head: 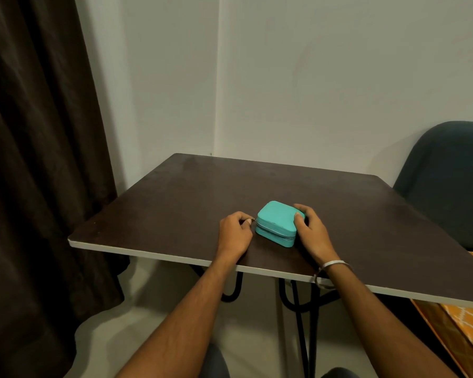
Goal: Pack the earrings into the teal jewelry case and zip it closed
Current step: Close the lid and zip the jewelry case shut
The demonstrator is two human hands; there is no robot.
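Here the teal jewelry case [277, 222] sits between both hands: left hand [234, 236] pinches its zipper pull [253, 219], right hand [310, 230] grips it.

A dark brown square wooden table [191, 192] with a pale edge stands on black metal legs. A small teal zipped fabric jewelry case [277, 221] lies on it, toward six o'clock.
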